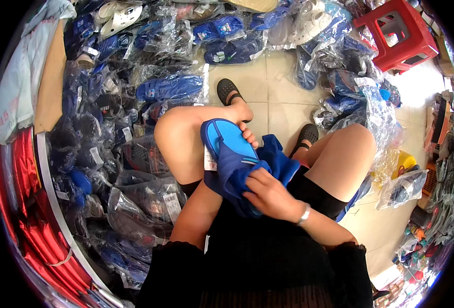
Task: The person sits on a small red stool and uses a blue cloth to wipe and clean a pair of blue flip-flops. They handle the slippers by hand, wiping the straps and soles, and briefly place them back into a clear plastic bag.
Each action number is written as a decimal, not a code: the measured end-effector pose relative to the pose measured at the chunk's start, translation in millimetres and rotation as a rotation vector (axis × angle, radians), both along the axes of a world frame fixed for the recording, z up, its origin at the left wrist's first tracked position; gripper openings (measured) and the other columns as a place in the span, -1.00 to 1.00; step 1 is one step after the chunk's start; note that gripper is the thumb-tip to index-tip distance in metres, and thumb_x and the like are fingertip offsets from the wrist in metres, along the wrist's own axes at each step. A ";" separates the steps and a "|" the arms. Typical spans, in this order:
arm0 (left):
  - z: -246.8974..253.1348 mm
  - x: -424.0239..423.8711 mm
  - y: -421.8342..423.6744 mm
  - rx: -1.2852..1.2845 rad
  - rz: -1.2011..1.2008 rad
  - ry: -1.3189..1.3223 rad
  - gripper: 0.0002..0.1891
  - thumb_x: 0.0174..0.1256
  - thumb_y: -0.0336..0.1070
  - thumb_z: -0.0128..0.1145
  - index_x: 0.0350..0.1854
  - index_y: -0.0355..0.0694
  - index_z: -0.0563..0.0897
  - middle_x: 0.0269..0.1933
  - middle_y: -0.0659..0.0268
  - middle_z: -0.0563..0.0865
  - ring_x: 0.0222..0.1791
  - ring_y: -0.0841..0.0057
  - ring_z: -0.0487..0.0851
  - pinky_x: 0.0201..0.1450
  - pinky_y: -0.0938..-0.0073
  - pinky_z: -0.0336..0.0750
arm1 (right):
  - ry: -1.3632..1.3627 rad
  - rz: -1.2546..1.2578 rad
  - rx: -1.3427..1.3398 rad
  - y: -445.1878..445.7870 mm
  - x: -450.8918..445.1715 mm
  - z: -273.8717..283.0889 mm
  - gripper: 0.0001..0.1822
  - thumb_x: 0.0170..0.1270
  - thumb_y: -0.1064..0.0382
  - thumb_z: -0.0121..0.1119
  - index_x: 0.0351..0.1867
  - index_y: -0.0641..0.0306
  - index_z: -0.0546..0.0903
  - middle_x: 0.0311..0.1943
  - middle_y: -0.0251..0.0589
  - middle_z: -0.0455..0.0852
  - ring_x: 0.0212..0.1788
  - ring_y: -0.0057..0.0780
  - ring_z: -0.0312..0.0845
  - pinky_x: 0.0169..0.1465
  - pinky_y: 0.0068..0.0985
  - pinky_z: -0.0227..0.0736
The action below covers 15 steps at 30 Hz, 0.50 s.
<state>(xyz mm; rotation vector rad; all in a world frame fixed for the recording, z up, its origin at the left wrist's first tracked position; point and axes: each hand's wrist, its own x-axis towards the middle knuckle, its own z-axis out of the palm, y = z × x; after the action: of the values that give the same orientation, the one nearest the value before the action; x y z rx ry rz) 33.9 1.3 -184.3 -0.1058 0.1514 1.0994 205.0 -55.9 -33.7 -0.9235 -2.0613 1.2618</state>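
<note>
A blue flip-flop point(232, 144) with a lighter blue footbed lies tilted above my lap, its toe end pointing up and to the left. My left hand point(249, 134) grips it from beneath, with only the fingertips showing at its right edge; the palm is hidden. A blue cloth point(275, 159) hangs beside the sandal and is bunched over its strap. My right hand point(267, 192) has its fingers closed on that cloth, pressed against the strap. A white paper tag point(210, 159) bearing print shows at the sandal's left side.
Bagged sandals point(171, 87) and clogs are heaped to the left and in front. A red plastic stool point(419, 34) stands at the upper right. Beige floor tiles point(284, 111) show between my feet. A yellow item point(404, 161) and a bagged pair point(402, 190) lie to the right.
</note>
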 end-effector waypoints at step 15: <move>6.1 -5.4 -7.9 -0.032 0.031 0.049 -0.86 0.42 -0.20 -0.10 -0.22 -0.13 0.46 -0.40 0.39 0.44 -0.30 0.51 0.37 -0.05 0.43 0.31 | -0.090 0.361 -0.169 -47.3 71.5 -13.8 -0.73 0.27 0.24 0.20 -0.11 0.36 0.49 -0.16 -0.01 0.51 -0.07 -0.06 0.43 0.02 -0.30 0.40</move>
<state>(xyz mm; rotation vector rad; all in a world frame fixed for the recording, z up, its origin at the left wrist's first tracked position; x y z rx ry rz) 28.5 -6.6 -178.2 -0.1104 0.2124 1.1311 276.5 -103.3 -47.4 -0.7093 -2.2923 1.6279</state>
